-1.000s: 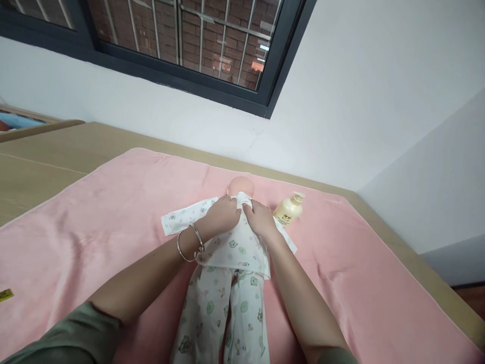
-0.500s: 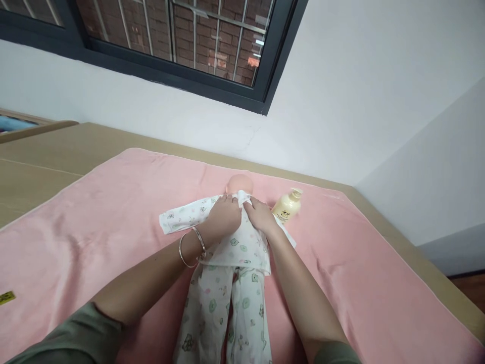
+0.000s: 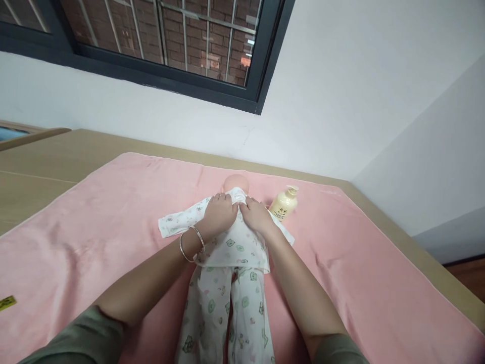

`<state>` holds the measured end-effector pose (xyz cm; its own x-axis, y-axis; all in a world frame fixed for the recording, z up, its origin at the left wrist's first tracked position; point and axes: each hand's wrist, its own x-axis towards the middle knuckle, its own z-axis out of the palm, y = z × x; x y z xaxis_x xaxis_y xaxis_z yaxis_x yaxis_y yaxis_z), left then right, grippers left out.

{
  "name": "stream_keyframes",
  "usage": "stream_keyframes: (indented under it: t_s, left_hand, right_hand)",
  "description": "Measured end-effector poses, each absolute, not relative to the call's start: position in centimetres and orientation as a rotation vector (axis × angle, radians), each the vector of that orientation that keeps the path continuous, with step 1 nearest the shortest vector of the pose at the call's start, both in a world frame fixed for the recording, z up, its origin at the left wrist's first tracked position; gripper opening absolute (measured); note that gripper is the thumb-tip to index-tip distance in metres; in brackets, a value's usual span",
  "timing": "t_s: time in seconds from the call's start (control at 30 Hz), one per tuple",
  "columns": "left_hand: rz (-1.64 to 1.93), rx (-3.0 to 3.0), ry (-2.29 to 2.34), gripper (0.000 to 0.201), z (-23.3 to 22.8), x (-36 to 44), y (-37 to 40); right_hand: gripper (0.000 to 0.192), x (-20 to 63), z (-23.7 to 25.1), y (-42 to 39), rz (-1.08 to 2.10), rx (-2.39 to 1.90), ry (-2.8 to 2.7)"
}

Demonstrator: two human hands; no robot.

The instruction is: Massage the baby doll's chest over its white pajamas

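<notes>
The left hand (image 3: 222, 211) and right hand (image 3: 256, 215) are resting, fingers curling, near the collar (image 3: 238, 193) of a printed infant top (image 3: 242, 253), which is lying below a doll's head (image 3: 235, 182); whether they are gripping cannot be told. Uneven pulling could be skewing the collar; outward drift could be knocking the pump bottle (image 3: 284, 203).

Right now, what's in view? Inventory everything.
Walls: 2, white, background
Window: 1, dark, upper left
Bars: several, metallic, outside
Bricks: many, brown, outside
Blanket: 1, pink, mid-frame
Surface: 1, tan, under blanket
Label: 1, yellow, left edge
Item: 1, blue, far left
Doll: 1, pinkish, centre
Shirt: 1, white, over doll
Trousers: 1, white, below shirt
Bottle: 1, cream, right of doll
Bangle: 1 or 2, silver, left wrist
Sleeves: 2, green, both arms
Left hand: 1, bare, on shirt
Right hand: 1, bare, on shirt
</notes>
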<state>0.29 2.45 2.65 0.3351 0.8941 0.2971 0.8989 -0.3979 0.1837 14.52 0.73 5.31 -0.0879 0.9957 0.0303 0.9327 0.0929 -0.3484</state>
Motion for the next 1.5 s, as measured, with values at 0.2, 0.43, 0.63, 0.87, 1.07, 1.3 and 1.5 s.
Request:
stream_keyframes:
  t_s: [0.2, 0.43, 0.63, 0.87, 1.07, 1.3, 1.5]
  left_hand:
    - [-0.595, -2.588, -1.613, 0.043, 2.9, 0.6, 1.1]
    - [-0.624, -2.667, -1.816, 0.053, 3.3, -0.9, 3.6]
    - [-0.636, -2.629, -1.822, 0.055, 2.4, -0.7, 4.1]
    - [-0.837, -2.531, -1.848, 0.053, 1.3, -0.1, 4.0]
    - [-0.892, -2.517, -1.850, 0.052, 0.9, -0.1, 4.1]
    - [-1.001, -2.501, -1.847, 0.053, 0.4, 0.0, 4.2]
    - [-1.296, -2.467, -1.806, 0.060, -0.6, 0.1, 4.3]
  right_hand:
    - [0.053, 16.2, 4.4, 2.3, 0.485, -1.949, -1.982]
    - [0.049, 13.8, 5.1, 0.1, 0.195, -2.019, -2.095]
    - [0.044, 12.5, 5.5, -1.1, 0.090, -1.972, -2.161]
    - [0.054, 15.2, 4.3, 1.6, 0.409, -1.896, -2.054]
    - [0.051, 15.7, 4.1, 1.7, 0.409, -1.848, -2.037]
    - [0.048, 15.4, 4.4, 1.4, 0.414, -1.805, -2.001]
    - [0.056, 13.9, 5.7, -0.1, 0.220, -1.641, -1.921]
